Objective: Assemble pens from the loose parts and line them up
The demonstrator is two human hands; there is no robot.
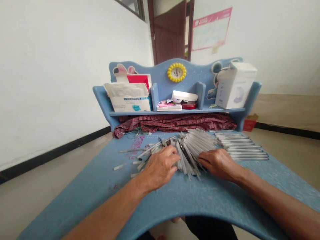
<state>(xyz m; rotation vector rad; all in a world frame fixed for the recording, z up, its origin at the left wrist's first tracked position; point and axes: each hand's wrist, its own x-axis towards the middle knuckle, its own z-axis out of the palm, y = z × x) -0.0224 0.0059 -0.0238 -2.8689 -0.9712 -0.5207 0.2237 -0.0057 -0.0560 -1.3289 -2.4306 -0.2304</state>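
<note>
A fanned pile of thin translucent tubes (197, 140), some with dark parts, lies on the blue desk. My left hand (162, 165) rests at the pile's left side, its fingers bent and partly spread over the tubes; whether it grips one is unclear. At the right edge of the pile is my right hand (217, 161), fingers closed together against the tube ends, with whatever they hold too small to make out. Farther right, a row of dark-edged tubes (242, 146) lies side by side. Short white pieces (120, 166) are scattered left of my left hand.
Behind the tubes, a red checked cloth (170, 122) lies under the desk's shelf (155, 113). The shelf holds a mask box (132, 103), a booklet stack (169, 107), a round red case (189, 105) and a white box (235, 86). A yellow clock (176, 72) is on the backboard.
</note>
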